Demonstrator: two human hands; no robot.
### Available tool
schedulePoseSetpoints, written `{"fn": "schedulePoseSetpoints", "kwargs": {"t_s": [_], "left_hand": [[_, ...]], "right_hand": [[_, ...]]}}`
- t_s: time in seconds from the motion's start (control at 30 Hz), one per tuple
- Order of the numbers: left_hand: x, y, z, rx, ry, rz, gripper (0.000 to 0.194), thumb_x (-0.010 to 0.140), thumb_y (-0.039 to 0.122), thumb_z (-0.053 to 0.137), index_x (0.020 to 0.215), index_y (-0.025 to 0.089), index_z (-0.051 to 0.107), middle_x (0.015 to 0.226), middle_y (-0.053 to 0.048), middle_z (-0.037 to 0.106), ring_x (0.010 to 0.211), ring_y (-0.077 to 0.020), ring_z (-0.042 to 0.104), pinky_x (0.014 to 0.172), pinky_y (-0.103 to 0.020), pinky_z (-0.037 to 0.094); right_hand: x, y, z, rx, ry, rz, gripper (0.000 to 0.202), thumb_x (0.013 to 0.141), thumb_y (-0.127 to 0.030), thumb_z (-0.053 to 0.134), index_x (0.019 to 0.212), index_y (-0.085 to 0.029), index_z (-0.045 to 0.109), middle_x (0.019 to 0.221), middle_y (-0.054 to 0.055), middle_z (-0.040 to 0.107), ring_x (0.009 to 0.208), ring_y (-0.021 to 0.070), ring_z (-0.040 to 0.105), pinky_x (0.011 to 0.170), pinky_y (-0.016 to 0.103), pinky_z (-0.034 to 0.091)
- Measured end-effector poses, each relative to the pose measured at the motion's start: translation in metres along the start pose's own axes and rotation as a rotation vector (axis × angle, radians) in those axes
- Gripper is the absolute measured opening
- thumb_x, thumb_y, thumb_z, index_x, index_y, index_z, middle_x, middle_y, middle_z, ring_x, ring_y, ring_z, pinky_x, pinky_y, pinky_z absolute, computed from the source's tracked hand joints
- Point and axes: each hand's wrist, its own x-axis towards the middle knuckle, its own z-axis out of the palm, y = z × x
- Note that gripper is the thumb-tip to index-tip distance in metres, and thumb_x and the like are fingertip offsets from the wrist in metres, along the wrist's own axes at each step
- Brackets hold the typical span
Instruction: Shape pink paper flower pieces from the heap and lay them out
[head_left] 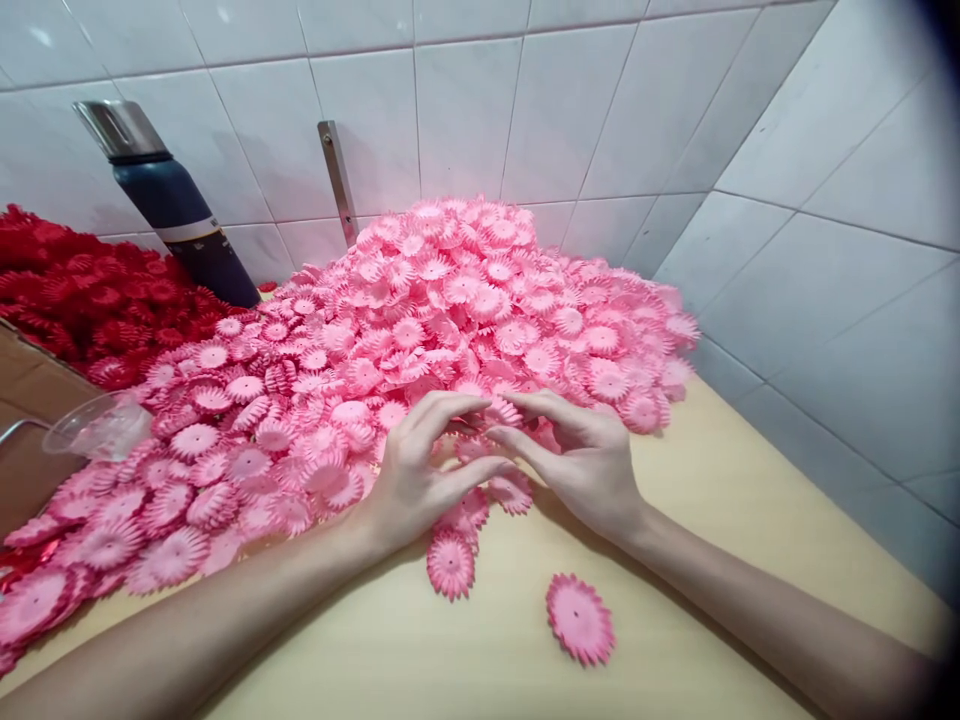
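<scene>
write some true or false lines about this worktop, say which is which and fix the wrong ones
1. A dark blue bottle with a silver cap stands at the left. True.
2. The red pieces are heaped at the picture's right. False: the red pieces are at the left, beside the bottle.
3. The left hand and right hand are close together, fingertips facing. True.
4. The nearest pink piece is under the right hand. False: that pink piece lies apart from both hands on the table.
5. A metal strip runs up the tiled wall. True.
</scene>
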Motion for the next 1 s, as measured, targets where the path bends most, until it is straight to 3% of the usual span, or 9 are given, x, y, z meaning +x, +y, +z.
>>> {"fn": "schedulePoseSetpoints", "kwargs": {"t_s": [0.1, 0.27, 0.4, 0.67, 0.83, 1.0], "left_hand": [[-0.0009, -0.0017, -0.0007, 0.034, -0.011, -0.013, 0.041, 0.073, 0.026, 0.077, 0.112, 0.021, 0.063, 0.104, -0.007, 0.068, 0.095, -0.0179, 0.065, 0.084, -0.033, 0.055], [-0.0004, -0.0038, 0.0008, -0.02, 0.054, -0.092, 0.03, 0.078, 0.025, 0.073, 0.107, 0.021, 0.069, 0.099, -0.007, 0.066, 0.086, -0.0161, 0.066, 0.072, -0.029, 0.058], [-0.0015, -0.0053, 0.0029, -0.057, 0.105, -0.13, 0.021, 0.078, 0.026, 0.073, 0.099, 0.021, 0.072, 0.099, -0.007, 0.071, 0.089, -0.018, 0.069, 0.082, -0.032, 0.058], [-0.0023, -0.0041, 0.0083, -0.347, 0.129, -0.399, 0.026, 0.084, 0.023, 0.066, 0.108, 0.014, 0.067, 0.097, -0.009, 0.076, 0.085, -0.0184, 0.073, 0.076, -0.028, 0.06], [0.0023, -0.0016, 0.0062, -0.251, 0.145, -0.31, 0.017, 0.08, 0.022, 0.07, 0.094, 0.015, 0.074, 0.095, -0.008, 0.076, 0.085, -0.0171, 0.072, 0.078, -0.026, 0.058], [-0.0026, -0.0052, 0.0046, -0.203, 0.038, -0.366, 0.035, 0.073, 0.026, 0.077, 0.105, 0.013, 0.073, 0.096, -0.009, 0.076, 0.085, -0.0208, 0.071, 0.076, -0.03, 0.058]], "right_hand": [[-0.0029, 0.0026, 0.0001, 0.027, -0.001, 0.034, 0.033, 0.072, -0.022, 0.079, 0.104, -0.021, 0.07, 0.09, 0.005, 0.074, 0.075, 0.0181, 0.068, 0.07, 0.034, 0.058], [-0.0024, 0.003, -0.0002, 0.0, -0.081, -0.125, 0.029, 0.084, -0.012, 0.065, 0.11, -0.022, 0.07, 0.092, 0.006, 0.072, 0.079, 0.0177, 0.068, 0.068, 0.033, 0.057], [-0.0013, 0.0029, 0.0, 0.048, -0.132, -0.188, 0.036, 0.085, -0.006, 0.06, 0.115, -0.025, 0.069, 0.093, 0.005, 0.071, 0.081, 0.0167, 0.067, 0.068, 0.03, 0.058], [-0.0008, 0.0056, -0.0042, -0.068, -0.107, -0.178, 0.037, 0.087, -0.007, 0.059, 0.119, -0.024, 0.066, 0.101, 0.006, 0.073, 0.089, 0.0163, 0.07, 0.077, 0.028, 0.058], [-0.0038, 0.0078, -0.0041, -0.07, -0.113, -0.166, 0.041, 0.081, -0.007, 0.067, 0.118, -0.025, 0.065, 0.103, 0.003, 0.074, 0.09, 0.0156, 0.072, 0.079, 0.025, 0.059], [-0.0055, 0.0098, -0.0036, -0.054, -0.11, -0.147, 0.038, 0.083, -0.008, 0.065, 0.116, -0.027, 0.063, 0.096, -0.001, 0.075, 0.088, 0.0127, 0.072, 0.08, 0.021, 0.059]]}}
